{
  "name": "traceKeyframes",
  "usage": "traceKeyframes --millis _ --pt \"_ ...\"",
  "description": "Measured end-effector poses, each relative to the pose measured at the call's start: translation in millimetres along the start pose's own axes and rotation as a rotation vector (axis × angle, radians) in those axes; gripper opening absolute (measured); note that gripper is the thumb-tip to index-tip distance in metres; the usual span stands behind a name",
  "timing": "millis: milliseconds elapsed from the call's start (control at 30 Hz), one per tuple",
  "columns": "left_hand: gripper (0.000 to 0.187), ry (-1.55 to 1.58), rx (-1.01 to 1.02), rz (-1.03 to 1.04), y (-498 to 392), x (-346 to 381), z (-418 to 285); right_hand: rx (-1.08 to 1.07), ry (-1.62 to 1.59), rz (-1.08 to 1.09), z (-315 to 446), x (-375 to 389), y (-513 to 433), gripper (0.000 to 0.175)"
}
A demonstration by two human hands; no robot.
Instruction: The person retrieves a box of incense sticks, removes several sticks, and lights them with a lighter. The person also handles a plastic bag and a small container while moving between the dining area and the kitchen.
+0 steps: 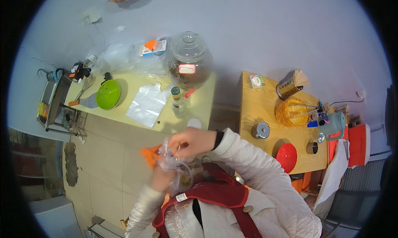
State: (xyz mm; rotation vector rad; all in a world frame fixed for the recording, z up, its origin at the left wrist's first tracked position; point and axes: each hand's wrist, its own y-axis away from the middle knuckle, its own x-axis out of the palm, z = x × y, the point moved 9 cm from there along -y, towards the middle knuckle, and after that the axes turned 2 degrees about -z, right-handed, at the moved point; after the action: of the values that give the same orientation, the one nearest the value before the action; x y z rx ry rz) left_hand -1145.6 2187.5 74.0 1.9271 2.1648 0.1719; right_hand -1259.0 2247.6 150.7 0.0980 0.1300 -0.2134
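My right hand (192, 142), with a black band at the wrist, pinches the gathered top of a clear plastic bag (168, 158) in front of my chest. Lower and to the left, my left hand (162, 178) is blurred and grips the same bag from the side. Through the film, a round transparent container (186, 177) shows with green and yellow contents that I cannot make out. An orange piece of plastic or cloth (150, 155) sticks out beside the left hand. A dark red apron (214, 191) hangs just below the bag.
Ahead, a pale table (199, 113) bears a large lidded glass jar (189, 64), a glass bottle (178, 104), flat plastic bags (149, 104) and a green bowl (108, 94). On the wooden table (255, 107) at right stand a wicker basket (290, 112), a metal pot (261, 130) and a red bowl (286, 157).
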Motion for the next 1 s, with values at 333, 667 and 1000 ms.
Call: traceKeyframes --millis 333,667,1000 --pt "0.042 -0.09 0.149 -0.283 -9 -49 -9 -0.344 0.403 -1.081 -29 -137 -21 0.063" --pt "0.043 -0.1 -0.122 -0.421 44 -106 38 -0.081 -0.098 -0.98 -65 -124 -21 0.02" --pt "0.044 -0.148 -0.149 -0.443 40 -117 38 -0.196 -0.338 -1.359 36 -122 229 0.014"
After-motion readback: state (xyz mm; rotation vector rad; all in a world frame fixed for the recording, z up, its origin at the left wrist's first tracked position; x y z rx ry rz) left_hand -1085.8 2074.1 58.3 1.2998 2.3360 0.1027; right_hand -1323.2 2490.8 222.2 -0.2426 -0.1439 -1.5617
